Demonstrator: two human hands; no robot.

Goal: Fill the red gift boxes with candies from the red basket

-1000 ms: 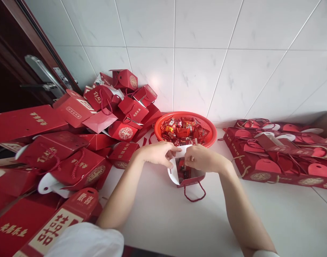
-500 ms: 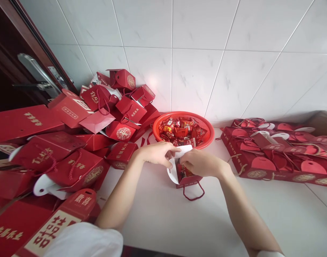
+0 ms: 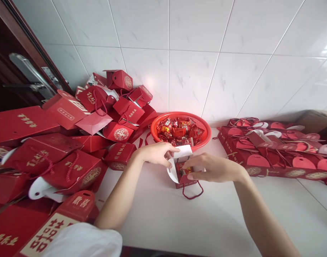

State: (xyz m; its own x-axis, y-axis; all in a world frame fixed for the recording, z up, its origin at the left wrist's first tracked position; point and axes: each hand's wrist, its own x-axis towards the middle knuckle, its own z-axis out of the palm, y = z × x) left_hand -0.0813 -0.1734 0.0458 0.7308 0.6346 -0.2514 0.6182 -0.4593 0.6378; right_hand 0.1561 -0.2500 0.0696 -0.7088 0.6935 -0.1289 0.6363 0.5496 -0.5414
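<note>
A small red gift box (image 3: pixel 186 183) with white inner flaps and a dark red cord handle stands open on the white table, red-wrapped sweets (image 3: pixel 182 171) inside it. My left hand (image 3: pixel 158 154) is curled at its back left corner, fingers and thumb gripping the raised flaps. Over the box's right side is my right hand (image 3: pixel 215 167), its fingers and thumb apart, empty, the tips reaching across the opening by the sweets. Just behind the box sits an orange-red plastic basket (image 3: pixel 207 132) filled with more wrapped sweets.
Many red gift boxes (image 3: pixel 64 157) are heaped at the left. At the right, several open-flapped boxes (image 3: pixel 276 150) stand packed in rows, a brown carton (image 3: pixel 317 119) behind them. A tiled wall (image 3: pixel 190 78) backs the table (image 3: pixel 152 217); a dark door with a metal handle (image 3: pixel 32 73) is far left.
My right hand has drawn back to the right from inside the box, and its fingers have spread. The left hand keeps its place at the flaps. The camera view has shifted slightly.
</note>
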